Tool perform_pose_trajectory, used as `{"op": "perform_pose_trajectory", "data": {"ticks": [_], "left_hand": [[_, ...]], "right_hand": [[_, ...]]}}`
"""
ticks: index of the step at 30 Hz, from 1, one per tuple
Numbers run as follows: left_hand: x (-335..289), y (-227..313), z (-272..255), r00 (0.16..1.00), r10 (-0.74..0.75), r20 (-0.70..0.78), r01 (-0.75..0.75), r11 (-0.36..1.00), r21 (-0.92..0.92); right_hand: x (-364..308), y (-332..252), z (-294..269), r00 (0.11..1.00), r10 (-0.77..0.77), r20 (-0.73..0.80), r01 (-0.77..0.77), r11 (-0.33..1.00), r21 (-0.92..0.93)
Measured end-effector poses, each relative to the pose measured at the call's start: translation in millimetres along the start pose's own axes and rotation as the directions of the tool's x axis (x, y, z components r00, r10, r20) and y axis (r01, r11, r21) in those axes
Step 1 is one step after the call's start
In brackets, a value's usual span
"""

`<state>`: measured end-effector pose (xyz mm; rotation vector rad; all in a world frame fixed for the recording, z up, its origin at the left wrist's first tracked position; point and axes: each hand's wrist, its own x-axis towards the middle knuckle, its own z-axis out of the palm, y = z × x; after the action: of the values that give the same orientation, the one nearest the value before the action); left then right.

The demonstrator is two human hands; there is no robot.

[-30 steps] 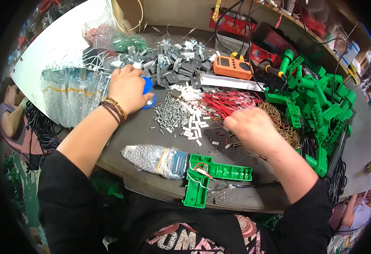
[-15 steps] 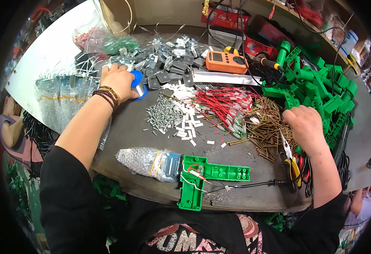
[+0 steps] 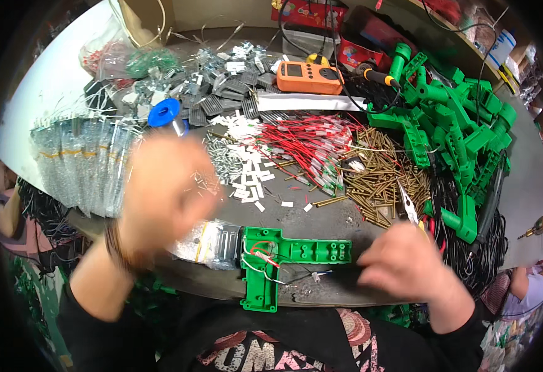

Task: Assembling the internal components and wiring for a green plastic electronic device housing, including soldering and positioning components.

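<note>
green open housing lies at the lower middle of the frame, red and white wires inside it, a bubble-wrapped piece against its left side. the left hand, left of centre, is blurred and hides part of that wrap; whether its fingers grip anything, i cannot tell. the right hand, at the lower right, has curled fingers just beside the housing's right end; its grip i cannot tell either. a blue spool stands at the upper left.
</note>
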<state>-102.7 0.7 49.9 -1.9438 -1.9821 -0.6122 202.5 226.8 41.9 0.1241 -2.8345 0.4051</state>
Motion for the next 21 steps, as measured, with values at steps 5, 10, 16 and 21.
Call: {"op": "perform_pose_trajectory", "data": {"ticks": [5, 10, 16, 21], "left_hand": [[-46, 93, 28, 0.990, 0.131, -0.061, -0.140, 0.972, -0.187], [-54, 86, 41, 0.990, 0.119, -0.073, -0.126, 0.987, -0.095], [-61, 87, 54, 0.994, 0.045, -0.104, -0.066, 0.975, -0.211], [-62, 85, 56, 0.995, 0.053, -0.082, -0.068, 0.979, -0.190]], "right_hand": [[-2, -54, 54, 0.998, 0.065, -0.015, -0.066, 0.962, -0.266], [3, -53, 44, 0.993, 0.119, 0.001, -0.119, 0.991, -0.059], [14, -42, 31, 0.958, 0.259, 0.123, -0.286, 0.851, 0.441], [25, -48, 32, 0.917, 0.377, 0.128, -0.396, 0.832, 0.388]]}}
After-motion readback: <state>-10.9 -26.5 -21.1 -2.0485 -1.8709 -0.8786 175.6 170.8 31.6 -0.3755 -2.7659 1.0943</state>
